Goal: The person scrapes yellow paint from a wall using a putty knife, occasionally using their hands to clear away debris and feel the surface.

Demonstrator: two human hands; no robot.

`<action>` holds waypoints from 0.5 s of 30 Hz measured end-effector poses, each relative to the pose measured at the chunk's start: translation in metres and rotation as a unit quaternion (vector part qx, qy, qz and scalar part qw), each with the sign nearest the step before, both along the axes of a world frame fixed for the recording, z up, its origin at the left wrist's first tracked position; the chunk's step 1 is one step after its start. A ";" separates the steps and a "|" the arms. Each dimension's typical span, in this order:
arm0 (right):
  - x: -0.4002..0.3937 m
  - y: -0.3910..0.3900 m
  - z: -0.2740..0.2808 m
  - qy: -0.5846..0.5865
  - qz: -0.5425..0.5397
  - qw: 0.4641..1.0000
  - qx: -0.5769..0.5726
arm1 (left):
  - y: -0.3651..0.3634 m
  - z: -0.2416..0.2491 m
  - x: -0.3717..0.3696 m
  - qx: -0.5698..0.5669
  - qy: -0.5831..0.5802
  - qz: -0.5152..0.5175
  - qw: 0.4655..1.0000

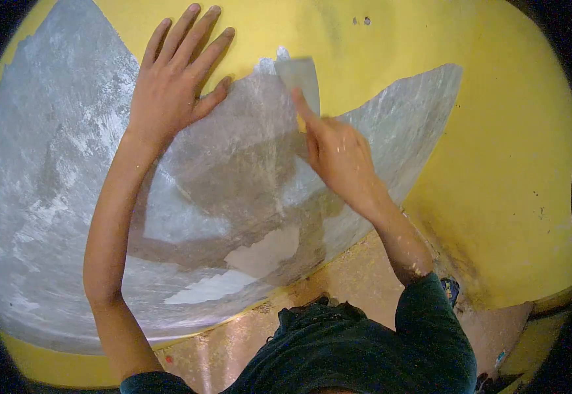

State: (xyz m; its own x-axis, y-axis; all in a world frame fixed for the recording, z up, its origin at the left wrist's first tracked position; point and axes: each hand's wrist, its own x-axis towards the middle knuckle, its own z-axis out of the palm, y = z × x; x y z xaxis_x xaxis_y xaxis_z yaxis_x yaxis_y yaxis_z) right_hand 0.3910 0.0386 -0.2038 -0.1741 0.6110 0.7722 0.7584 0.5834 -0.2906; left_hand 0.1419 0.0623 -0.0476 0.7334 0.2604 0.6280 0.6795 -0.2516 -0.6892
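My left hand [167, 92] lies flat with fingers spread, partly on yellow paint and partly on the grey patch. In my right hand [343, 157] is a scraper [305, 75] with a wide flat blade; my index finger stretches along it. The blade is against the surface at the upper edge of the grey patch [49, 151], where small whitish bits [282, 52] show. My right fingers hide the scraper's handle. Around the grey patch, the large curved panel has yellow paint [509, 138].
Below the panel's lower edge lies a dusty brownish floor [345, 276]. Part of a shoe [451, 290] shows beside my right sleeve [430, 322]. Two small holes or chips [361, 21] mark the yellow paint at the top. A small red bit [169, 359] lies on the floor.
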 end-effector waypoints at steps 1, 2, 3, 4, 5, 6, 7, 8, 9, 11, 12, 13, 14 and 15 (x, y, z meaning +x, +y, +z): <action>0.000 -0.004 -0.002 -0.018 0.000 0.999 -0.030 | 0.001 0.001 -0.001 0.004 -0.004 0.000 1.000; 0.002 -0.001 0.002 -0.024 0.001 0.999 -0.025 | 0.001 0.001 0.000 0.004 -0.006 0.000 1.000; 0.000 -0.001 0.005 -0.017 0.005 0.999 -0.030 | 0.000 0.000 0.000 -0.002 -0.003 0.000 1.000; -0.001 -0.001 0.009 -0.007 0.008 0.999 -0.034 | 0.000 0.002 0.001 -0.002 -0.001 0.001 1.000; -0.001 -0.002 0.010 -0.007 0.008 0.999 -0.036 | -0.001 0.002 0.002 -0.003 -0.003 0.006 1.000; 0.001 -0.003 0.009 -0.008 0.006 1.000 -0.024 | -0.001 0.000 0.003 -0.005 -0.006 0.010 1.000; 0.004 -0.004 0.009 -0.012 0.002 1.000 -0.010 | -0.001 0.000 0.003 -0.006 -0.009 0.008 1.000; 0.005 -0.007 0.004 -0.013 0.000 1.000 -0.014 | 0.000 -0.001 0.003 -0.002 -0.008 0.004 1.000; 0.004 -0.012 -0.003 -0.012 -0.002 0.999 -0.034 | 0.001 0.000 0.001 0.004 -0.004 0.000 1.000; 0.003 -0.010 0.006 -0.016 -0.004 0.999 -0.043 | 0.002 0.001 -0.001 0.009 -0.004 -0.004 1.000; 0.002 -0.006 0.015 -0.007 -0.003 1.000 -0.027 | 0.003 0.000 -0.001 0.005 -0.001 -0.007 1.000; 0.000 -0.006 0.019 0.005 -0.002 1.000 -0.013 | 0.003 0.000 0.000 0.004 0.000 -0.008 1.000; -0.002 -0.006 0.017 0.007 -0.002 1.000 -0.015 | 0.002 0.000 -0.001 0.002 0.000 -0.008 1.000; -0.001 -0.004 0.015 0.004 -0.009 1.000 -0.011 | 0.002 0.001 0.000 0.003 -0.005 -0.007 1.000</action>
State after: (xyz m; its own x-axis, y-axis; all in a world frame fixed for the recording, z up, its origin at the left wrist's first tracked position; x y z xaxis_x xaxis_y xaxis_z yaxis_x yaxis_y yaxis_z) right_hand 0.3898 0.0343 -0.1884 -0.1562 0.6315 0.7595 0.7668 0.5622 -0.3098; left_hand 0.1418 0.0647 -0.0471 0.7308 0.2467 0.6365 0.6826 -0.2570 -0.6841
